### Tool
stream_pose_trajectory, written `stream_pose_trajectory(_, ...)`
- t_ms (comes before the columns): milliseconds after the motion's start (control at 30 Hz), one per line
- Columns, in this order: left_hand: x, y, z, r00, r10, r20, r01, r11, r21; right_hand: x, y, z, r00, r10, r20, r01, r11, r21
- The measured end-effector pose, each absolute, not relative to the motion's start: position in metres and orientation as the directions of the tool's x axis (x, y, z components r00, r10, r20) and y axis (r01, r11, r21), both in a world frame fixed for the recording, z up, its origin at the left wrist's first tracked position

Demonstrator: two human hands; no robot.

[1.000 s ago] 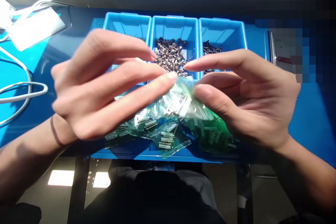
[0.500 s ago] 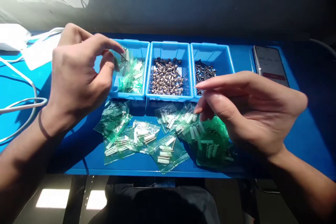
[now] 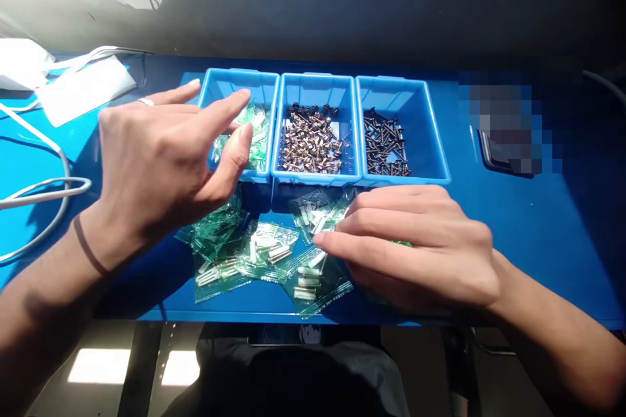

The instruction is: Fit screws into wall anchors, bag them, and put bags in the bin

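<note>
Over the front left of the left blue bin (image 3: 275,85), which has green packets in it, my left hand (image 3: 166,150) is open with thumb and fingers apart and nothing between them. My right hand (image 3: 415,244) is over the green clear packets at the table's front, its fingers pressed together and pointing left. Its thumb and whatever lies beneath the palm are hidden. Near its fingertips lie a packet with white plugs and screws (image 3: 308,283) and another such packet (image 3: 268,251). Farther left is a darker green packet (image 3: 215,228).
The middle bin (image 3: 317,179) holds shiny short bolts, and the right bin (image 3: 430,137) dark screws. A phone (image 3: 506,156), partly blurred out, lies at the right. White cables (image 3: 63,163) and a white card (image 3: 85,91) are at the left.
My left hand has opened, moved slightly right, and no longer has the packet between its fingertips. My right hand has come down and left over the front packets, its fingers now closer together.
</note>
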State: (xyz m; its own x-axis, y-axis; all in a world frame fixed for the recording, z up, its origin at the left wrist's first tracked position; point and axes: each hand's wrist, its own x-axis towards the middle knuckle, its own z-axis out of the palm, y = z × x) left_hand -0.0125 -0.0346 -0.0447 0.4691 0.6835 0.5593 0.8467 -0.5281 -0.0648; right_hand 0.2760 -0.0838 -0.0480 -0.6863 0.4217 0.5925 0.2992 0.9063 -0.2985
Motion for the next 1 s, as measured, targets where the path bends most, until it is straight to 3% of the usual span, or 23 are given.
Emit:
stream_pose_trajectory(200,-0.007,-0.038,-0.044,0.516,0.757,0.401,0.841,-0.536,-0.072,0.281,-0.073,-0.045,-0.805,0.331,0.493,0.217,0.937,-0.275)
stream_pose_trajectory(367,-0.007,-0.036,-0.043,0.514,0.748,0.419,0.823,-0.568,0.004,0.278,-0.078,-0.045,-0.879,0.291,0.378,0.175,0.934,-0.313)
stream_pose_trajectory(567,-0.001,-0.037,-0.040,0.475,0.808,0.348,0.862,-0.506,-0.001,0.268,-0.092,-0.053,-0.924,0.239,0.300,0.134,0.934,-0.331)
stream_pose_trajectory(767,0.004,-0.037,-0.038,0.392,0.882,0.263,0.918,-0.393,-0.049,0.264,-0.092,-0.054,-0.911,0.188,0.368,0.140,0.978,-0.152)
stream_pose_trajectory(1000,0.001,-0.038,-0.039,0.379,0.894,0.240,0.924,-0.381,-0.040,0.258,-0.096,-0.052,-0.896,0.166,0.412,0.117,0.983,-0.142)
